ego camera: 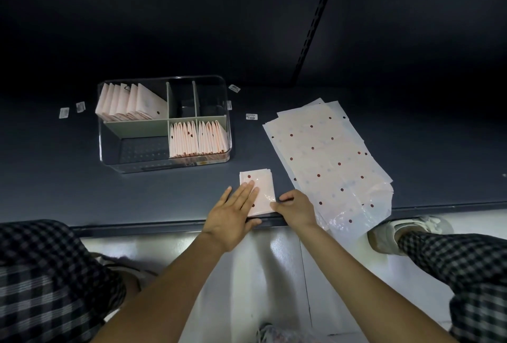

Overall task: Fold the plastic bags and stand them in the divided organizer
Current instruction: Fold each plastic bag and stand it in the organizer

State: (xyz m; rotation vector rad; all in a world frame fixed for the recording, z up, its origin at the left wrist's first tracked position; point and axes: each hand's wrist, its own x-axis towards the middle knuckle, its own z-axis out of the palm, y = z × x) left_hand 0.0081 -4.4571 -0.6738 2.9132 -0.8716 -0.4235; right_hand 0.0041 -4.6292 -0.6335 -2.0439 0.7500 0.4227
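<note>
Dim room, dark grey surface (82, 191) with the clear divided organizer (164, 167) at about 10 o'clock, three sections already packed with standing folded bags. Looks like mid-fold: the left hand (233, 211) lies flat, fingers straight, pressing the folded bag (260, 186) at the near edge, while the right hand (296, 209) pinches its right edge. Unfolded stack (329, 150) waits at 2 o'clock. Next, I'd guess: lift it and stand it in a free compartment.

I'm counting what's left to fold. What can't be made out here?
- Stack of flat bags: count hidden, sheets overlap.
- Labels on the shelf: print too small.
- Folded bag: near part covered by the left hand.
- Right hand: fingers' grip unclear.
</note>
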